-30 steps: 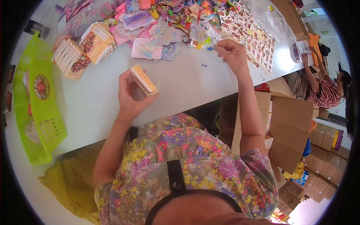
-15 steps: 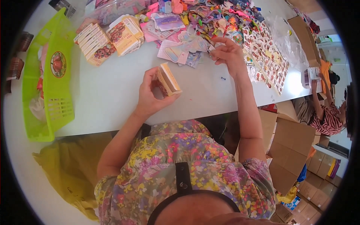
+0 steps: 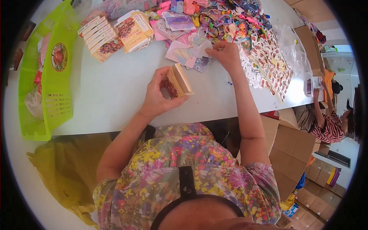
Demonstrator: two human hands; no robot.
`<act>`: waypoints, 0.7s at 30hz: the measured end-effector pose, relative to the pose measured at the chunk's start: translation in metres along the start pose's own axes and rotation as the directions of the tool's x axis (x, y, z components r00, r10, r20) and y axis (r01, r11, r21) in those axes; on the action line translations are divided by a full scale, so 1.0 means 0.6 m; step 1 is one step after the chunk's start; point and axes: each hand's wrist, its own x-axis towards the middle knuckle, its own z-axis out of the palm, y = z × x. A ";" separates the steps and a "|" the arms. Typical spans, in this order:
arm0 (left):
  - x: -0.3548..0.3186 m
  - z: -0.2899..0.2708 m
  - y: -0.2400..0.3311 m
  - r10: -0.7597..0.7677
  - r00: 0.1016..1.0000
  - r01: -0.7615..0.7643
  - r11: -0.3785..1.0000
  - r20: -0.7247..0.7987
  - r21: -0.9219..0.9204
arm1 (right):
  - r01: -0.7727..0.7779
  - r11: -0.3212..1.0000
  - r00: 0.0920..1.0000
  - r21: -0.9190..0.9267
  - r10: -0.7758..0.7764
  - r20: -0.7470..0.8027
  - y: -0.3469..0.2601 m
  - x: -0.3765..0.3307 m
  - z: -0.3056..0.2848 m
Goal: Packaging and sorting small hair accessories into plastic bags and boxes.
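Note:
My left hand (image 3: 158, 95) is wrapped round a small yellow cardboard box (image 3: 177, 81), tilted with its open end facing up and right. Picture of brown-red round shapes covers the box's side. Farther off, my right hand (image 3: 227, 56) has its thumb and fingers pinched at the edge of a pale, shiny card (image 3: 201, 50). That card lies over the right side of a loose pile of pink and lilac cards (image 3: 180, 52). Several flat yellow boxes (image 3: 135, 32) of the same print are stacked beyond my left hand, beside a leaning row of others (image 3: 101, 40).
A green plastic basket (image 3: 57, 108) stands at the left table edge. Colourful small trinkets (image 3: 226, 19) heap at the back, with sticker sheets (image 3: 266, 63) and a clear plastic bag (image 3: 293, 50) to the right. Open cartons (image 3: 291, 153) stand right of me; another person (image 3: 327, 124) works beyond.
My right hand has moved left and down from above the trinkets onto the pale card, its fingers closing at the edge. My left hand still holds the box in nearly the same place.

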 end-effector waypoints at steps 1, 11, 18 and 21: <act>0.000 0.000 0.001 -0.032 0.999 0.032 0.999 0.024 -0.011 | -0.041 0.995 0.999 0.095 0.040 0.014 0.006 0.000 -0.001; 0.004 0.004 -0.015 0.046 0.993 -0.042 0.998 -0.105 0.038 | 0.137 0.932 0.982 0.336 -0.084 -0.166 -0.004 -0.023 -0.061; -0.001 0.011 -0.011 0.046 0.988 -0.024 0.989 -0.150 0.149 | 0.080 0.753 0.993 0.653 -0.116 0.012 -0.093 -0.101 -0.110; 0.004 0.021 -0.015 0.160 0.964 -0.095 0.953 -0.213 0.288 | 0.263 0.751 0.939 0.606 -0.345 0.021 -0.125 -0.137 -0.096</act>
